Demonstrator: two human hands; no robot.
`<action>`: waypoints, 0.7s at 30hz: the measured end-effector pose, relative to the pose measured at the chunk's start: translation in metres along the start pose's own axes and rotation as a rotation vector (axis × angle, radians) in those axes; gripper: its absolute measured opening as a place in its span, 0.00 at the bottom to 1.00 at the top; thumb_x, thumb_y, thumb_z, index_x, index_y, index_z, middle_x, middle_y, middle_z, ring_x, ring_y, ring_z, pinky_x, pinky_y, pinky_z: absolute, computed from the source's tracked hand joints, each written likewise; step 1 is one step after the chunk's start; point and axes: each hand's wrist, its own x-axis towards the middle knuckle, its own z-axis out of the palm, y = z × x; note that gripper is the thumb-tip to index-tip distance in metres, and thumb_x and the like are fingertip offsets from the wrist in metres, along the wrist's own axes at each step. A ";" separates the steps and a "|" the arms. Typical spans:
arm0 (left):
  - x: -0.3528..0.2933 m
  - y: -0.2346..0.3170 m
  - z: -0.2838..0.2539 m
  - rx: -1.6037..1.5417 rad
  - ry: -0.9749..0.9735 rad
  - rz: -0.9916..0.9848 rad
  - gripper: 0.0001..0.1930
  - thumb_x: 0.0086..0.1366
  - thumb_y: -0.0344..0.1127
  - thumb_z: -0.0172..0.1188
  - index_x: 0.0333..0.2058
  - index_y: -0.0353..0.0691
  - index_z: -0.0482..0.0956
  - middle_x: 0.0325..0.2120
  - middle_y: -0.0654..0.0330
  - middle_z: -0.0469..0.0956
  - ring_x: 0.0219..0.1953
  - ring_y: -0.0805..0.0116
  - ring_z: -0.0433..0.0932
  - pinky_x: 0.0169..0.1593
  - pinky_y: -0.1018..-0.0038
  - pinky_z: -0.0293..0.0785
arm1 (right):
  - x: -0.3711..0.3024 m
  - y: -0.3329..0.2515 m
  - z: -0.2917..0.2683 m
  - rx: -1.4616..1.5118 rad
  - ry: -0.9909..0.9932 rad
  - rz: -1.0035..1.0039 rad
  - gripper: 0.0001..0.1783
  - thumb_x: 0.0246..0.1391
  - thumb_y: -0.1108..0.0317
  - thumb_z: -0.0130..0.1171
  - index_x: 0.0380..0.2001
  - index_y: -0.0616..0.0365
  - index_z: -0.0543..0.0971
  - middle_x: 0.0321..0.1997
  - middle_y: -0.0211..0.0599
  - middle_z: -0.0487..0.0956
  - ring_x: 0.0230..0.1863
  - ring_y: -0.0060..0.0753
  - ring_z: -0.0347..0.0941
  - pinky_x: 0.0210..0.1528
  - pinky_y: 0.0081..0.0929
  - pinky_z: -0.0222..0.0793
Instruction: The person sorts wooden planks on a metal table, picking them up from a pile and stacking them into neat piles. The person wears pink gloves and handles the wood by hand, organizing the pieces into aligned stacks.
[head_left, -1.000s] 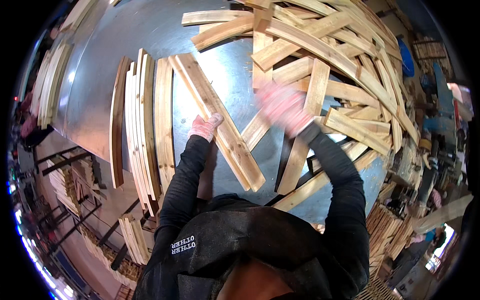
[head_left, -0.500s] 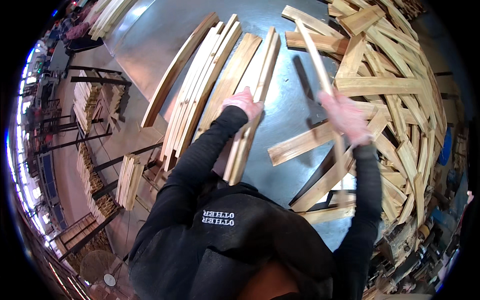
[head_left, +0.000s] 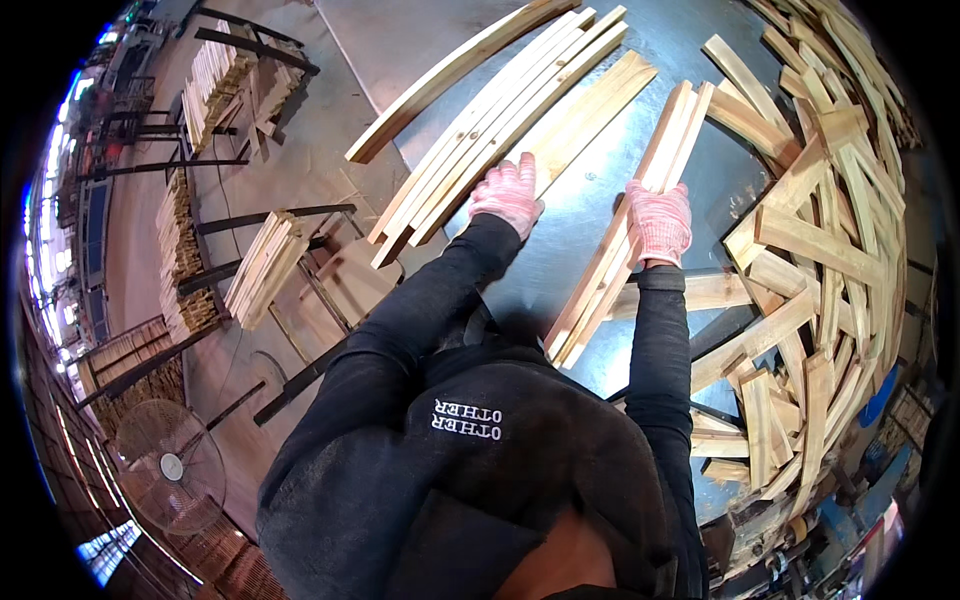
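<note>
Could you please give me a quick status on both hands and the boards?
Left hand on flat board; right hand gripping side-by-side boards; loose board pile to the right.

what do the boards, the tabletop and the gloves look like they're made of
Boards: wood, perhaps softwood, apparently unpainted; pale surfaces show grain and a few dark knots.
Tabletop: probably sheet metal, smooth and somewhat glossy; it's grey-blue with bright reflections.
Gloves: likely knitted fabric, matt; pink-and-white texture suggests yarn, but I can't tell the fibre.
</note>
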 end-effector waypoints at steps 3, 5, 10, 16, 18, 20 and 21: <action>0.002 -0.005 -0.012 -0.064 -0.068 0.040 0.32 0.64 0.46 0.54 0.61 0.36 0.58 0.52 0.40 0.70 0.51 0.43 0.73 0.50 0.48 0.72 | 0.000 -0.026 0.008 -0.097 -0.012 -0.034 0.39 0.41 0.50 0.68 0.50 0.70 0.71 0.44 0.57 0.80 0.49 0.53 0.78 0.53 0.39 0.72; 0.003 -0.024 -0.020 -0.179 -0.191 0.147 0.29 0.66 0.46 0.52 0.60 0.35 0.60 0.47 0.40 0.74 0.47 0.43 0.75 0.49 0.52 0.72 | 0.002 -0.052 0.018 -0.037 -0.124 -0.043 0.44 0.43 0.47 0.66 0.55 0.72 0.70 0.49 0.59 0.79 0.52 0.54 0.76 0.55 0.38 0.71; -0.057 -0.059 -0.036 -0.476 0.212 0.233 0.21 0.64 0.41 0.58 0.52 0.34 0.75 0.41 0.46 0.81 0.43 0.49 0.80 0.47 0.64 0.77 | 0.015 -0.080 0.066 -0.037 -0.100 -0.070 0.54 0.51 0.34 0.56 0.63 0.75 0.60 0.57 0.65 0.73 0.61 0.58 0.69 0.63 0.38 0.63; -0.069 -0.145 -0.050 -0.003 0.749 -0.086 0.45 0.52 0.57 0.68 0.60 0.30 0.67 0.55 0.41 0.72 0.58 0.44 0.71 0.63 0.56 0.63 | 0.000 -0.072 0.086 0.081 -0.325 -0.100 0.47 0.49 0.41 0.64 0.59 0.71 0.65 0.54 0.55 0.77 0.58 0.50 0.73 0.61 0.34 0.65; -0.040 -0.190 -0.027 -0.484 0.243 -0.174 0.49 0.52 0.64 0.66 0.61 0.31 0.64 0.56 0.41 0.71 0.58 0.44 0.71 0.62 0.60 0.64 | 0.001 -0.063 0.108 0.158 -0.352 -0.088 0.47 0.48 0.45 0.68 0.59 0.72 0.66 0.50 0.51 0.79 0.53 0.46 0.75 0.57 0.32 0.67; -0.028 -0.176 -0.034 -0.450 -0.110 -0.177 0.52 0.52 0.69 0.64 0.63 0.33 0.62 0.54 0.41 0.74 0.58 0.48 0.73 0.61 0.64 0.67 | -0.017 -0.081 0.105 0.365 -0.385 -0.098 0.44 0.48 0.46 0.68 0.57 0.70 0.68 0.49 0.50 0.80 0.51 0.47 0.76 0.56 0.33 0.68; -0.021 -0.174 -0.041 -0.503 -0.128 -0.142 0.53 0.51 0.70 0.63 0.64 0.34 0.60 0.52 0.41 0.75 0.56 0.50 0.74 0.59 0.64 0.68 | -0.016 -0.084 0.109 0.283 -0.309 -0.066 0.42 0.48 0.46 0.68 0.56 0.69 0.69 0.49 0.50 0.80 0.51 0.48 0.77 0.55 0.34 0.68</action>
